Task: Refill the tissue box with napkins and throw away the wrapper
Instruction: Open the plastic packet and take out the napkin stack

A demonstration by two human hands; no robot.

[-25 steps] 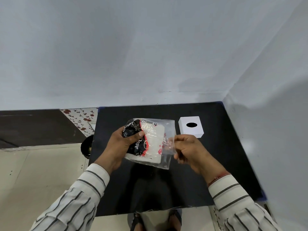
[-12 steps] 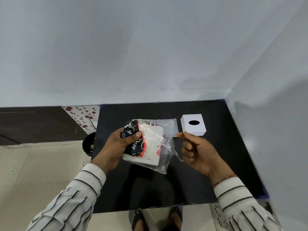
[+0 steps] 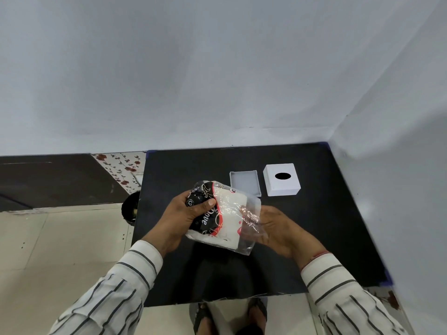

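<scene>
Black table [image 3: 314, 233]: wrapper [image 3: 225, 218] holds white napkins [image 3: 229, 213].

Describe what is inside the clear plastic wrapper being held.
The clear plastic wrapper holds a white napkin stack. The left hand and black print hide its left end; the count is unreadable.

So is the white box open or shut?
Open. The lid, with its oval hole, sits on the table beside the empty tray.
</scene>
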